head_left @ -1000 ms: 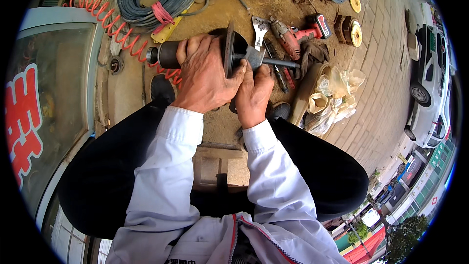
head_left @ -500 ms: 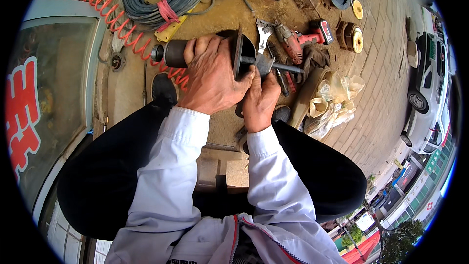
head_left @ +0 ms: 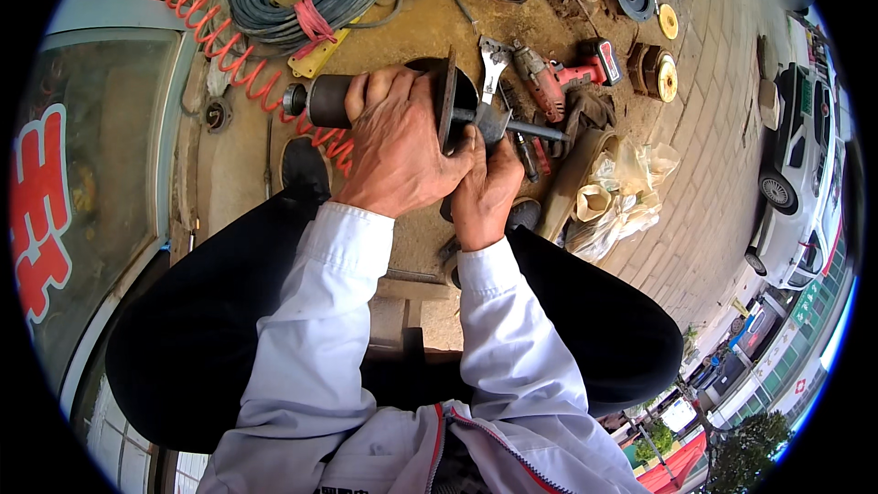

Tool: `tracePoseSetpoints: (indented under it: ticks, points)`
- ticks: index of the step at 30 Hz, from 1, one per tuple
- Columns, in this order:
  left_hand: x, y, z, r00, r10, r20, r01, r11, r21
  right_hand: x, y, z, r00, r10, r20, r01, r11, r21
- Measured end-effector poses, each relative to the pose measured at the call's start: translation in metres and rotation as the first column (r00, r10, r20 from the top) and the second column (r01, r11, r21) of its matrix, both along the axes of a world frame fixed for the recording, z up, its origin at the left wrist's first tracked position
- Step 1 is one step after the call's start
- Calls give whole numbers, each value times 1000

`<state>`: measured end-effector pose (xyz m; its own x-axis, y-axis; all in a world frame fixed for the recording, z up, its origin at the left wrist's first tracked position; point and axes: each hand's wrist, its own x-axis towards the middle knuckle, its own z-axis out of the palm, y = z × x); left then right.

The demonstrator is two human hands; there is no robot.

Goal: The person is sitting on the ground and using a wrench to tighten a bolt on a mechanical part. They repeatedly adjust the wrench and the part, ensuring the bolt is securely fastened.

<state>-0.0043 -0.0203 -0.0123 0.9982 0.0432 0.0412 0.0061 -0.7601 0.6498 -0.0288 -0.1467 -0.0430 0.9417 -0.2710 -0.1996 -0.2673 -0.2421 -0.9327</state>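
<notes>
the left hand (head_left: 398,148) grips a dark cylinder (head_left: 328,101) while the right hand (head_left: 487,190) pinches a metal block (head_left: 495,124) on a rod (head_left: 538,131), a red power tool (head_left: 541,82) lying beyond the right hand.

The left hand (head_left: 398,148) hides the middle of the dark metal cylinder (head_left: 329,101); the right hand (head_left: 487,194) covers the lower part of the grey block (head_left: 495,120). The top edge crops the coiled hose (head_left: 245,2). Distant storefronts (head_left: 797,318) are too small to make out.
</notes>
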Motion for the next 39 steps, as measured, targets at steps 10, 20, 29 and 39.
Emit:
tracePoseSetpoints:
  ticks: [10, 20, 29, 39]
  points:
    - [0, 2, 0, 1000, -8, 7, 8, 1000, -4, 9, 1, 18, 991, 47, -128, -42, 998, 39]
    - [0, 1, -1, 999, -13, -40, 13, 1000, -12, -5, -16, 23, 964, 92, -250, -53, 986, 159]
    - [0, 1, -2, 999, -5, -39, 4, 1000, -12, 1, -13, 18, 990, 141, -17, -141, 968, -209]
    - [1, 3, 3, 998, -33, -60, 33, 999, -9, 8, -11, 27, 976, 21, -216, -40, 996, -83]
